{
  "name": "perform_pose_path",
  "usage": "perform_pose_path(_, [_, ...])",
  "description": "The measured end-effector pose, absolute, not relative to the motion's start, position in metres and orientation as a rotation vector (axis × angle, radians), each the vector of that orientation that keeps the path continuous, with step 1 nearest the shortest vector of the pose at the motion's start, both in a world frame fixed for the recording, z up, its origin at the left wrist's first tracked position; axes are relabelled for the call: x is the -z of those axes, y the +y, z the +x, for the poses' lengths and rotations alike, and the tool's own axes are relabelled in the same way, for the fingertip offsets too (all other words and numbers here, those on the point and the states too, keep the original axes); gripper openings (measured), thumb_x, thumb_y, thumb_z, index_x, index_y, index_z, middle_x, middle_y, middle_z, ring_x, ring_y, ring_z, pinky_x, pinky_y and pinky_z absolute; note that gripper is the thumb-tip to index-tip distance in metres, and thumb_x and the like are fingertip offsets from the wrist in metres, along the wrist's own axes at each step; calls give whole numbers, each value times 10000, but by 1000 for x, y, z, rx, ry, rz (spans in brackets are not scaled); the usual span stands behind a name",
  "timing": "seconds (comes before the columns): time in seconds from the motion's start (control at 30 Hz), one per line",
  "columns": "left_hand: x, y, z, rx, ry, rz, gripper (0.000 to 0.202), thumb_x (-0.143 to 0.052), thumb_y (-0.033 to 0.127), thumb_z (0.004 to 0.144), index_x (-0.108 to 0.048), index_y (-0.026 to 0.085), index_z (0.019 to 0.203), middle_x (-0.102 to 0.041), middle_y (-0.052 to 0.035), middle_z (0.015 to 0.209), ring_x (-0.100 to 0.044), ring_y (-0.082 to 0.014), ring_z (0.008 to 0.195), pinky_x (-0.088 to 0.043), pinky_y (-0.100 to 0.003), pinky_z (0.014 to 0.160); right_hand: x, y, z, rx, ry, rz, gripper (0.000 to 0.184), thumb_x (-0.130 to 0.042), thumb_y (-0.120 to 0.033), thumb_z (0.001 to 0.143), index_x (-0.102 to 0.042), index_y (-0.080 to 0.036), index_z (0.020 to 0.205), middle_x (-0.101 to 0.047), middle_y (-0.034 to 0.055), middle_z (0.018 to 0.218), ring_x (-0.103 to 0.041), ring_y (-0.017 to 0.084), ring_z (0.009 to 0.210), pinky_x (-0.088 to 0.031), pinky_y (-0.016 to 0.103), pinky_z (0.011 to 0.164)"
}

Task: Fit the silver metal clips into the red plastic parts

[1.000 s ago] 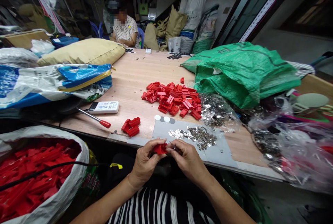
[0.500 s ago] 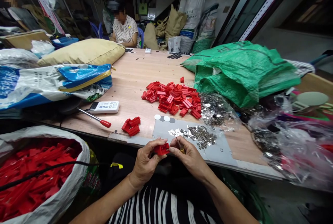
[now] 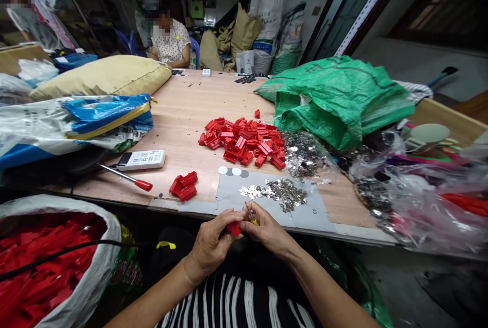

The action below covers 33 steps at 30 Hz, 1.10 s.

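My left hand (image 3: 213, 239) is closed around a red plastic part (image 3: 234, 228), gripped between thumb and fingers just in front of the table edge. Close beside it, my right hand (image 3: 265, 226) pinches a small yellow-handled tool (image 3: 254, 221) with a thin metal shaft pointing up; its exact kind is unclear. The right fingertips are at the red part, and whether they touch it or hold a small metal piece is hidden. Beyond my hands, small silvery metal pieces (image 3: 285, 194) lie on a grey sheet (image 3: 229, 196). A heap of red plastic parts (image 3: 244, 140) sits behind them.
A few red parts (image 3: 183, 186) lie left, near a red-tipped lever (image 3: 143, 184) and a white device (image 3: 143, 160). An open sack (image 3: 118, 231) of red parts stands lower left. A green sack (image 3: 343, 99) lies right. Across the table sits a person (image 3: 171, 40).
The camera view has shifted slightly, moving the scene left. My hands stay together; the red part has turned and is more covered by my fingers, and the tool's shaft now shows more clearly.
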<state>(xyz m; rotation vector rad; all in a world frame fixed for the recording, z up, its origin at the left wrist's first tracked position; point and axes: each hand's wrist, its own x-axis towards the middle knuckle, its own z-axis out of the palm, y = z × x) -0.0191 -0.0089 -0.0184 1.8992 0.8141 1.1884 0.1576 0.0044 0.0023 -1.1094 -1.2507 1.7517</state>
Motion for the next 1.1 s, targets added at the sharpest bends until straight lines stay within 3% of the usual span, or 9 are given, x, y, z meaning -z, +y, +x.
perform_pose_path(0.27, [20,-14,-20,-1147,787,1647,339,-615,155,841,-585,258,1162,-674,-45,1174,-618,-201,1112,-479,-335,981,-3,-8,166,-1889,-1158,-1047,390,-704,-446,753,-416,-225,897,-449,-82,698,-330,34,486,-200,178,437])
perform_pose_path(0.47, [16,-17,-20,-1126,729,1423,286,-645,174,820,-620,228,1099,-679,-69,1148,-621,-226,1091,-487,-339,949,5,-17,165,-2014,-903,-938,438,-767,-400,678,-441,-214,902,-446,-85,651,-339,34,473,-184,179,431])
perform_pose_path(0.7, [18,-13,-15,-1111,689,1078,264,-684,184,792,-617,207,1047,-686,-54,1102,-635,-196,1022,-491,-286,901,2,-20,163,-1998,-922,-987,482,-746,-492,676,-442,-229,942,-470,-80,634,-371,44,452,-173,179,429])
perform_pose_path(0.8, [19,-9,-14,-1144,723,981,267,-679,183,799,-606,204,1055,-675,-51,1135,-632,-176,1015,-479,-276,910,-5,-8,175,-1730,-1249,-1175,394,-648,-504,773,-487,-221,995,-566,-22,805,-445,68,526,-294,194,468])
perform_pose_path(0.9, [18,-6,-14,-1182,765,890,274,-674,194,804,-594,201,1066,-672,-53,1149,-638,-161,980,-481,-268,888,-8,8,190,-1154,-1616,-1480,194,-567,-385,849,-568,-205,921,-609,16,885,-535,134,701,-403,261,624])
perform_pose_path(1.0, [18,-3,-13,-1197,778,843,288,-686,203,793,-592,193,1065,-679,-54,1129,-641,-158,960,-484,-270,877,-7,22,198,-662,-1899,-1686,77,-524,-240,855,-593,-210,875,-636,26,891,-572,177,826,-400,300,737])
perform_pose_path(1.1, [19,-3,-13,-1191,777,833,294,-693,213,786,-594,190,1061,-684,-55,1113,-642,-167,970,-486,-277,879,-3,30,195,-465,-2004,-1793,85,-500,-200,860,-583,-216,863,-641,31,897,-585,174,810,-395,290,714])
